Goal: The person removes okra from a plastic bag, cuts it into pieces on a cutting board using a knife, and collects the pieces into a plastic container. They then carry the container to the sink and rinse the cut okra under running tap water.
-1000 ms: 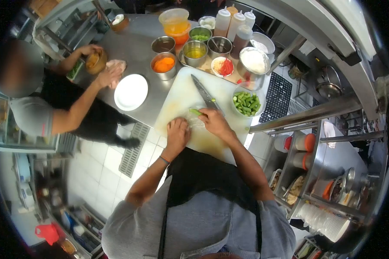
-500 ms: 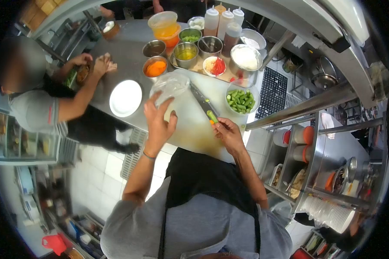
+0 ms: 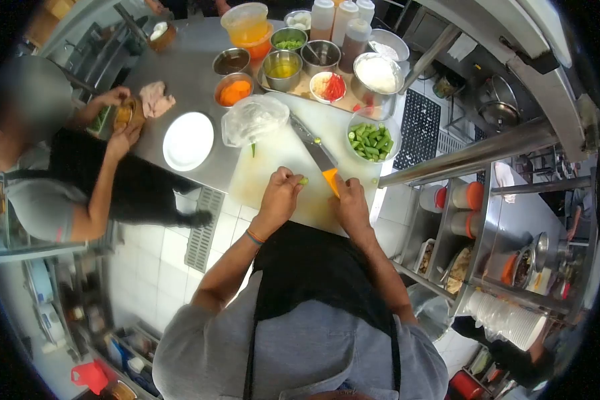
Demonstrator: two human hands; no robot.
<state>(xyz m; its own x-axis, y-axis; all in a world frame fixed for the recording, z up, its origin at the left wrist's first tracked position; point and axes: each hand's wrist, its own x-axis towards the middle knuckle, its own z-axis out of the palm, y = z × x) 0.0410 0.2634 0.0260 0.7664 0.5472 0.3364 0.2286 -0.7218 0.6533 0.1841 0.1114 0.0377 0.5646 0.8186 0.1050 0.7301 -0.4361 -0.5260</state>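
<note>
My left hand (image 3: 278, 195) is closed, pinching a short green vegetable piece (image 3: 303, 180) that looks like okra, above the white cutting board (image 3: 247, 180). My right hand (image 3: 352, 208) is closed around the orange handle of a knife (image 3: 317, 148), whose blade lies along the board and points away from me. Beyond my left hand, a clear plastic bag (image 3: 255, 121) rests on the board's far left part, with a thin green piece (image 3: 253, 151) by its near edge. A clear bowl (image 3: 397, 143) of cut green pieces stands to the right of the blade.
A white plate (image 3: 188, 141) lies left of the board. Metal bowls of sauces and chopped vegetables, including a carrot-coloured one (image 3: 235, 92), and squeeze bottles (image 3: 323, 20) line the back. At left, a co-worker's hands (image 3: 123, 130) work beside raw meat (image 3: 156, 100). A metal post (image 3: 473, 157) crosses at right.
My left hand has come down from beside the bag and now pinches the green piece, which my right hand held before. My right hand has closed on the knife handle. The co-worker's hands left the meat.
</note>
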